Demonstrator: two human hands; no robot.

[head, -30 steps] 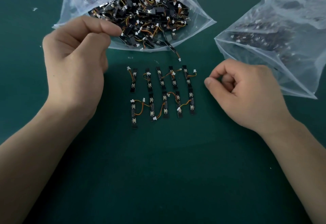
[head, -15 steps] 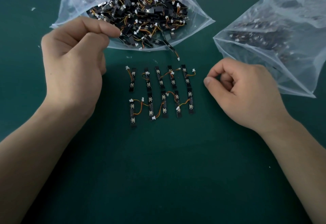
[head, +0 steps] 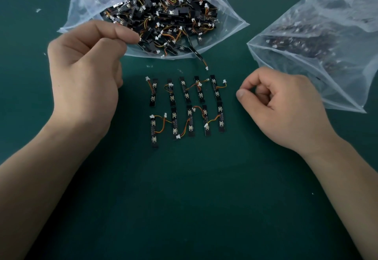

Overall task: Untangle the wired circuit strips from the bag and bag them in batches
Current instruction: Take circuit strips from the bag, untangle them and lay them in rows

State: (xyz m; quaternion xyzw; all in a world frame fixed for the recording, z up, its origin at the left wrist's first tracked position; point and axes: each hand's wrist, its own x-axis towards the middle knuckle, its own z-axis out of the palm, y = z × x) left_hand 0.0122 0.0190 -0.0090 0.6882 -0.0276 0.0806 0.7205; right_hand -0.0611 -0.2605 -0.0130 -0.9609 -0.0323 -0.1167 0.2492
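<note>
Only a faint drift shows: the left hand, the open bag whose lip it pinches, the laid-out circuit strips and the right hand all sit slightly further toward 9 o'clock in view.

Crinkled film on a matt mat, from my remote seat.
The open clear plastic bag and the second clear plastic bag read to me as thin, wrinkled film with a soft sheen. The dark green table mat looks matt and finely grained. I see matt faces on the slim black circuit strips, smooth orange-yellow wires and white plastic connectors.
</note>
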